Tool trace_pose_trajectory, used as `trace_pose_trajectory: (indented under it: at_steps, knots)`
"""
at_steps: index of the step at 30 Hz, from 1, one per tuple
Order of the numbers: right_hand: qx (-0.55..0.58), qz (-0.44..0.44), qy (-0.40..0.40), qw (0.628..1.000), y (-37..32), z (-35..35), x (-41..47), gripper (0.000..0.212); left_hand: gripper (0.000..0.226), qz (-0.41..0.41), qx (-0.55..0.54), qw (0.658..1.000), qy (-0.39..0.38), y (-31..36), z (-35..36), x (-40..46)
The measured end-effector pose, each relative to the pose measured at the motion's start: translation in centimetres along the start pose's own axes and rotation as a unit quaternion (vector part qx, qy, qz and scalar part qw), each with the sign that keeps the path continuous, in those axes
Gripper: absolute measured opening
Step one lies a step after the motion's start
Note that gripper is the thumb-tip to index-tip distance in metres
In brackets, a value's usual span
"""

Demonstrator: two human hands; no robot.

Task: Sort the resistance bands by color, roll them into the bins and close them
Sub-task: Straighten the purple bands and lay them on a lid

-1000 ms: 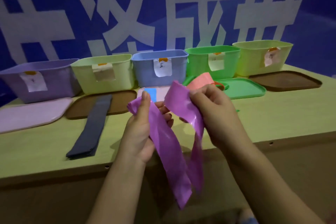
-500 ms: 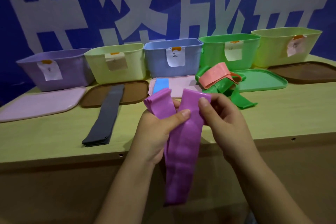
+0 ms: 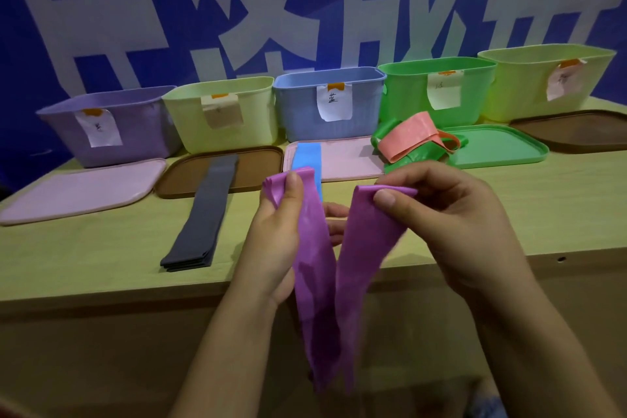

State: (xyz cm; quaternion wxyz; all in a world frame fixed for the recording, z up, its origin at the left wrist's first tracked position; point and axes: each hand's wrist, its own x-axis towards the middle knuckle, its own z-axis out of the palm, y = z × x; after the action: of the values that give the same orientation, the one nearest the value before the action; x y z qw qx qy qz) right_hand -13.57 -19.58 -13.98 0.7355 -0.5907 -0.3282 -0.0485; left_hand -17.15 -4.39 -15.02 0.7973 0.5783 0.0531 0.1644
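A purple resistance band [image 3: 325, 278] hangs in a V in front of the table edge. My left hand [image 3: 274, 237] pinches one end under the thumb, and my right hand [image 3: 451, 224] pinches the other end. On the table lie a folded dark grey band [image 3: 203, 217], a blue band [image 3: 307, 159], a salmon band [image 3: 410, 139] and a green band [image 3: 420, 156] beneath it. Open bins stand in a row at the back: purple [image 3: 112, 125], pale green [image 3: 224, 115], blue [image 3: 329, 102], green [image 3: 437, 88] and yellow-green [image 3: 549, 81].
Lids lie flat in front of the bins: pink [image 3: 78, 190], brown [image 3: 261, 163], pink [image 3: 349, 159], green [image 3: 498, 144] and brown [image 3: 576, 129]. A blue wall with large white characters rises behind. The table's front edge [image 3: 101, 295] runs just before my wrists.
My hands have drawn apart, splitting the two ends of the purple band that were held together. The band now hangs in a V.
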Motion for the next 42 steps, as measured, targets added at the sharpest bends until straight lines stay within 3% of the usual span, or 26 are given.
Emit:
trace_pose_trajectory:
  at_steps: [9, 15, 22, 26, 29, 31, 34, 42]
  knots:
    - [0.017, -0.013, -0.077, 0.997, 1.0, 2.1, 0.0, 0.015, 0.015, -0.013, -0.039, 0.999, -0.013, -0.1, 0.0, -0.3]
    - [0.031, -0.003, -0.041, 0.999, 1.0, 2.3, -0.1, 0.009, 0.023, 0.069, 0.061, 0.996, 0.014, 0.1, -0.7, -0.4]
    - [0.011, -0.020, 0.005, 1.000, 0.6, 1.6, -0.3, 0.010, 0.002, 0.098, 0.061, 0.993, -0.031, 0.5, -1.1, -0.6]
    - [-0.029, -0.033, 0.004, 0.999, 0.6, 1.4, -0.5, 0.007, 0.019, 0.081, 0.051, 0.993, -0.070, 1.0, -1.4, -0.9]
    - [-0.081, -0.054, 0.033, 0.995, 0.7, 1.5, -0.6, 0.012, 0.015, 0.074, 0.068, 0.990, -0.094, 1.3, -1.4, -1.1]
    - [-0.120, -0.077, 0.049, 0.989, 0.8, 1.7, -0.8, 0.012, 0.010, 0.072, 0.084, 0.990, -0.089, 1.5, -1.3, -1.1]
    - [-0.171, -0.126, 0.033, 0.977, 0.4, 2.0, -1.2, 0.010, 0.021, 0.069, 0.102, 0.990, -0.072, 1.5, -1.2, -1.1]
    - [-0.136, -0.074, 0.029, 0.987, -0.2, 1.4, -1.1, 0.010, 0.032, 0.096, 0.133, 0.983, -0.080, 1.4, -1.0, -1.5]
